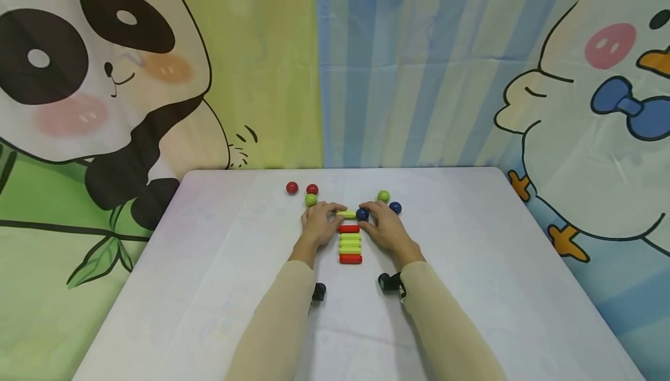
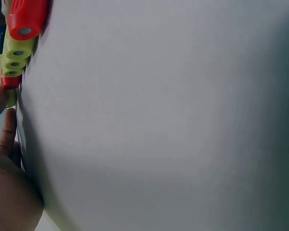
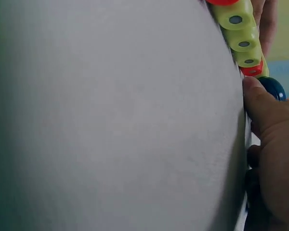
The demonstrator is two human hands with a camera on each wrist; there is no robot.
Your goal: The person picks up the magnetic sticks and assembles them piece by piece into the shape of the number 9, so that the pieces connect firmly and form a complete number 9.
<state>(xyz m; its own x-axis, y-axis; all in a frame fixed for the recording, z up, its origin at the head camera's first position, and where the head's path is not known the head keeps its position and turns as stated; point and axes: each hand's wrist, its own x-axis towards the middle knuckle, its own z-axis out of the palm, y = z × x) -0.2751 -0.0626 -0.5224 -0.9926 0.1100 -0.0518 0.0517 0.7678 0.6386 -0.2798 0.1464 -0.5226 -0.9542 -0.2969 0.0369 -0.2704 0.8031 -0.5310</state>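
Observation:
My left hand [image 1: 319, 224] pinches the left end of a yellow-green magnetic rod [image 1: 348, 214], which lies crosswise. At the rod's right end, my right hand [image 1: 388, 227] holds a dark blue ball [image 1: 362, 214] between thumb and fingers. Just nearer to me is a row of parallel rods: a red rod [image 1: 349, 229], three yellow-green rods [image 1: 350, 244] and another red rod [image 1: 350, 259]. Grey magnet tips show on the rod ends in both wrist views. In the right wrist view the blue ball [image 3: 273, 88] sits behind my thumb.
Beyond my left hand lie two red balls [image 1: 292, 188] and a green ball [image 1: 311, 200]. Past my right hand are another green ball [image 1: 384, 196] and a second blue ball [image 1: 395, 207]. The white table [image 1: 209, 288] ends at a printed curtain [image 1: 408, 67].

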